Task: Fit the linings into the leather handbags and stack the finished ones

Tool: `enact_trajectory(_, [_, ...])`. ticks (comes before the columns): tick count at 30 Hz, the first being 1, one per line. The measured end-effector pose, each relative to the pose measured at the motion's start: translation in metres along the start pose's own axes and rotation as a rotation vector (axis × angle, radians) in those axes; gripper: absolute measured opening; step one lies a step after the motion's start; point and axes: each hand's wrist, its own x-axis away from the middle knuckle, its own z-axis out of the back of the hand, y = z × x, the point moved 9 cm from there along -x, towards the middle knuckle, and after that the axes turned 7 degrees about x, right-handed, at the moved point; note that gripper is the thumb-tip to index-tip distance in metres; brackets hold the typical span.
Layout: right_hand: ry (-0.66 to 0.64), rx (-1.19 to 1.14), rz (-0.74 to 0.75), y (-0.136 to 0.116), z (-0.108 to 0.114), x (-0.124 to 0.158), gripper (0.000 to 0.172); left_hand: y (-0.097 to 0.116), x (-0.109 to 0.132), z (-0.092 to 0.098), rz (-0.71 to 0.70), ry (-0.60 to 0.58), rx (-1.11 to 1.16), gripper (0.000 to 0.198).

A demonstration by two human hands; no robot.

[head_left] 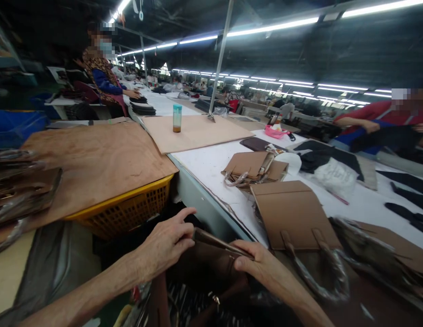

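Low in the view, my left hand and my right hand both pinch the top edge of a dark brown leather bag held below the table's edge. The left index finger points outward while the other fingers grip the bag's rim. The right thumb presses on the same rim. A tan handbag with plastic-wrapped handles lies flat on the white table just right of my hands. Another tan bag lies farther back.
A yellow crate topped by a plywood sheet stands left. Wrapped dark bags are stacked at far left. A cardboard sheet carries a small bottle. Black pieces lie right. Two other people work nearby.
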Motion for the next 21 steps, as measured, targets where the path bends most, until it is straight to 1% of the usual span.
enact_trajectory(3, [0.013, -0.042, -0.007, -0.002, 0.002, 0.002, 0.016, -0.006, -0.006, -0.003, 0.044, -0.047, -0.02, 0.013])
enact_trajectory(6, [-0.007, -0.127, 0.006, -0.002, 0.002, 0.001, 0.022, -0.008, -0.008, -0.004, 0.1, -0.08, -0.07, 0.012])
enact_trajectory(8, [-0.038, -0.201, -0.009, 0.006, 0.0, 0.0, 0.029, -0.005, -0.008, -0.004, 0.109, -0.088, -0.085, 0.013])
enact_trajectory(11, [-0.078, -0.327, -0.066, 0.025, -0.003, -0.002, 0.037, -0.001, -0.005, -0.005, 0.112, -0.095, -0.101, 0.014])
enact_trajectory(14, [-0.102, -0.423, -0.118, 0.041, -0.005, -0.006, 0.042, 0.0, -0.004, -0.007, 0.123, -0.092, -0.116, 0.013])
enact_trajectory(16, [-0.11, -0.427, -0.134, 0.045, -0.006, -0.008, 0.042, 0.001, -0.004, -0.007, 0.132, -0.088, -0.128, 0.013])
enact_trajectory(18, [-0.062, -0.351, -0.133, 0.044, -0.003, -0.007, 0.041, 0.002, -0.003, -0.006, 0.141, -0.087, -0.146, 0.013])
enact_trajectory(21, [0.124, -0.155, -0.085, 0.033, 0.011, 0.001, 0.045, 0.003, 0.001, -0.005, 0.135, -0.08, -0.172, 0.015])
